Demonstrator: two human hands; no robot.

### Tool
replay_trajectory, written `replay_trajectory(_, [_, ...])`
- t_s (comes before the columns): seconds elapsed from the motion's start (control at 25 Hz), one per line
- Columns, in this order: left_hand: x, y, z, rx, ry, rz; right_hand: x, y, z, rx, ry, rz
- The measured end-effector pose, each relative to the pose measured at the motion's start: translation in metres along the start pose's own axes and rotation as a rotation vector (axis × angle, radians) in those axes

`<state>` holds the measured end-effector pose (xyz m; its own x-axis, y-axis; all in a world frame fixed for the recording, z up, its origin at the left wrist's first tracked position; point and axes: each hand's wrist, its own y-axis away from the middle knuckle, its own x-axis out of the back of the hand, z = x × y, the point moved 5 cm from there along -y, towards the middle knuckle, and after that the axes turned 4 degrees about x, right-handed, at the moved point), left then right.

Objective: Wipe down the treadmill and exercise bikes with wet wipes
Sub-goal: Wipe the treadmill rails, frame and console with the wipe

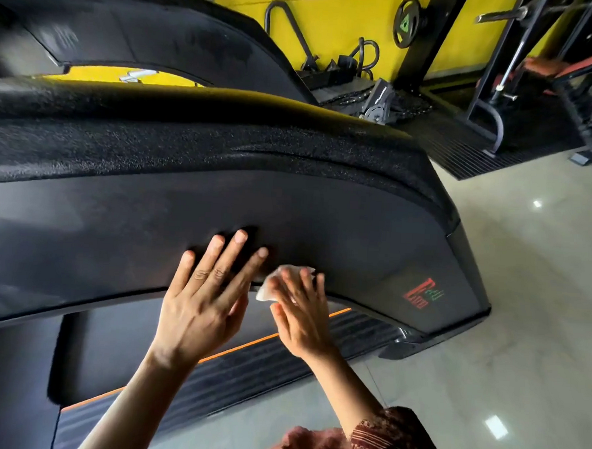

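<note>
A big black curved side panel of the treadmill [339,226] fills the middle of the head view. My left hand [205,298] lies flat on its lower edge with straight, spread fingers. Just to the right, my right hand [300,310] presses a crumpled white wet wipe [277,285] against the same lower edge, fingers straight over it. A small red and green logo [424,293] sits on the panel farther right. Under the panel runs the treadmill deck with an orange stripe [268,339].
A second black curved panel [143,34] stands behind the first. Yellow wall [349,28], weight plate [406,22], cable handles and black frames fill the back right. A red bench [570,67] is at far right. Pale tiled floor [505,321] lies to the right.
</note>
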<state>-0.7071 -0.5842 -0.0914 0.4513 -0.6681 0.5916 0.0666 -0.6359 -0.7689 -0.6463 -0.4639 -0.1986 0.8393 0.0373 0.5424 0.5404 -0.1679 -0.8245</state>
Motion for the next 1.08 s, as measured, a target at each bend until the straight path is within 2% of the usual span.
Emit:
replay_trajectory(0.08, [0.004, 0.002, -0.004, 0.016, -0.015, 0.007, 0.007, 0.001, 0.018, -0.106, 0.023, 0.039])
replay_trajectory(0.16, [0.008, 0.002, -0.007, 0.034, -0.027, 0.016, 0.022, -0.027, 0.025, -0.292, -0.032, 0.153])
replay_trajectory(0.2, [0.01, 0.002, -0.008, 0.041, -0.033, 0.026, 0.028, -0.042, 0.02, -0.325, -0.069, 0.19])
replay_trajectory(0.24, [0.011, 0.001, -0.01, 0.048, -0.038, 0.035, 0.028, -0.054, 0.011, -0.284, -0.075, 0.194])
replay_trajectory(0.36, [0.013, 0.004, -0.014, 0.05, -0.038, 0.046, 0.01, -0.038, -0.016, 0.07, 0.02, 0.053])
replay_trajectory(0.4, [0.013, 0.006, -0.016, 0.049, -0.042, 0.043, 0.004, -0.021, -0.011, 0.107, 0.048, 0.013])
replay_trajectory(0.44, [0.013, 0.009, -0.018, 0.051, -0.05, 0.038, -0.001, -0.005, -0.001, 0.05, 0.07, -0.033])
replay_trajectory(0.52, [0.014, 0.015, -0.022, 0.07, -0.067, 0.039, 0.0, 0.011, 0.014, -0.185, 0.05, -0.082])
replay_trajectory(0.56, [0.015, 0.017, -0.023, 0.083, -0.069, 0.044, 0.0, 0.013, 0.01, -0.226, 0.031, -0.095])
replay_trajectory(0.6, [0.017, 0.019, -0.024, 0.094, -0.07, 0.05, 0.0, 0.008, -0.001, -0.176, 0.019, -0.112])
replay_trajectory(0.68, [0.021, 0.018, -0.027, 0.102, -0.078, 0.072, 0.003, -0.018, -0.03, 0.055, 0.001, -0.115])
replay_trajectory(0.76, [0.024, 0.015, -0.03, 0.087, -0.086, 0.09, 0.018, -0.059, -0.041, 0.188, 0.036, 0.01])
replay_trajectory(0.8, [0.025, 0.013, -0.032, 0.081, -0.088, 0.1, 0.026, -0.075, -0.036, 0.166, 0.064, 0.078])
replay_trajectory(0.88, [0.026, 0.01, -0.032, 0.086, -0.092, 0.108, 0.04, -0.085, -0.011, -0.004, 0.085, 0.198])
replay_trajectory(0.96, [0.026, 0.007, -0.031, 0.107, -0.088, 0.11, 0.039, -0.066, 0.006, -0.164, 0.061, 0.24])
replay_trajectory(1.0, [0.025, 0.006, -0.029, 0.111, -0.081, 0.111, 0.034, -0.052, 0.004, -0.175, 0.053, 0.217])
replay_trajectory(1.08, [0.026, 0.001, -0.027, 0.094, -0.071, 0.118, 0.025, -0.038, -0.02, -0.035, 0.048, 0.142])
